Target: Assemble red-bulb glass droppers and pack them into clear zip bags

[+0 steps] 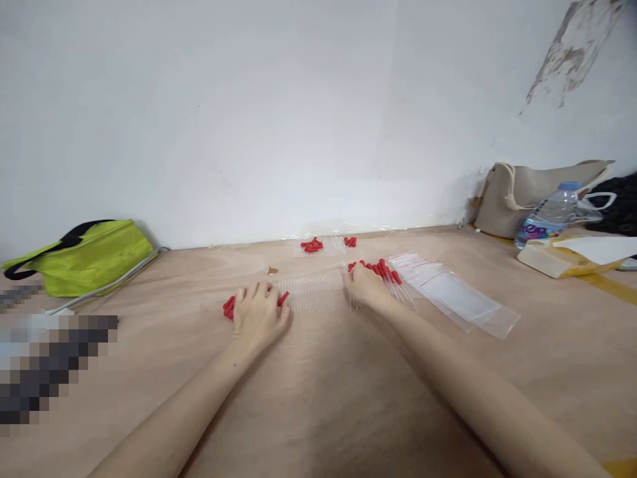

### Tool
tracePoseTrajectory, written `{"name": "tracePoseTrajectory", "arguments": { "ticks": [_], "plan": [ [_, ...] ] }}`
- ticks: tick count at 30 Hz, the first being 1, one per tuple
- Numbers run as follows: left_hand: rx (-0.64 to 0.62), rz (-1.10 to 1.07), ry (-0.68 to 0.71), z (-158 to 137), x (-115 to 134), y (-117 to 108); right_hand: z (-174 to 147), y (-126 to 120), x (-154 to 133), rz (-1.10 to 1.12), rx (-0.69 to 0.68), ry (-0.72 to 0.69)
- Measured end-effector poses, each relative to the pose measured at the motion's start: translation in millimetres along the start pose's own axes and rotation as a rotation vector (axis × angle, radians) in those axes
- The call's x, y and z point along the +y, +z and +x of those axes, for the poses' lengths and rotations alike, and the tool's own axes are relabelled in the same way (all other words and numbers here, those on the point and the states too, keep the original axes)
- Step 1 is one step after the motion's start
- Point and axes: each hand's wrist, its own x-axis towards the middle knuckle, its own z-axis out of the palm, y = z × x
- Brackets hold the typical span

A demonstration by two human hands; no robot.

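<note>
My left hand (256,313) curves over a small heap of red rubber bulbs (229,307). One red bulb (283,299) sticks out between its thumb and index finger. Beside it, thin clear tubes (311,295) lie side by side in a row. At the row's right end is my right hand (367,284), fingers bent down and closed; whatever is at its fingertips is too small and hidden to make out. Tubes with red bulbs on their ends, like droppers (393,277), lie partly behind and right of that hand.
More red bulbs (312,245) lie on clear plastic near the wall, with a smaller group (350,241) alongside. Zip bags (448,292) spread to the right. A green pouch (94,259) stands left; a water bottle (547,212), beige bag (517,192) and open carton (547,257) stand right.
</note>
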Motion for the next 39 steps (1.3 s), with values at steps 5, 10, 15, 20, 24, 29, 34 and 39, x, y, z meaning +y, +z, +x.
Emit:
{"name": "tracePoseTrajectory", "arguments": {
  "ticks": [5, 10, 15, 20, 24, 29, 34, 39],
  "plan": [
    [-0.120, -0.520, 0.167, -19.5, 36.1, 3.0, -40.2, 3.1, 38.4, 0.211, 0.238, -0.352],
    [-0.218, -0.733, 0.192, -28.2, 47.8, 10.5, -70.7, 22.8, 53.7, 0.291, 0.244, -0.610],
    [-0.244, -0.829, 0.175, -26.2, 46.3, 12.7, -80.5, 24.2, 49.4, 0.293, 0.196, -0.694],
    [-0.236, -0.949, 0.109, -28.1, 47.7, 14.1, -85.5, 22.1, 46.5, 0.340, 0.191, -0.756],
    [-0.240, -1.006, 0.085, -29.6, 47.6, 15.6, -85.0, 23.5, 46.7, 0.347, 0.192, -0.778],
    [-0.251, -1.016, 0.088, -30.1, 47.0, 16.4, -84.8, 23.0, 46.9, 0.357, 0.164, -0.774],
    [-0.282, -1.032, 0.156, -30.5, 47.7, 14.3, -83.6, 24.4, 48.3, 0.345, 0.141, -0.793],
    [-0.298, -0.989, 0.215, -29.5, 47.7, 10.6, -75.4, 23.3, 50.7, 0.275, 0.134, -0.841]
  ]
}}
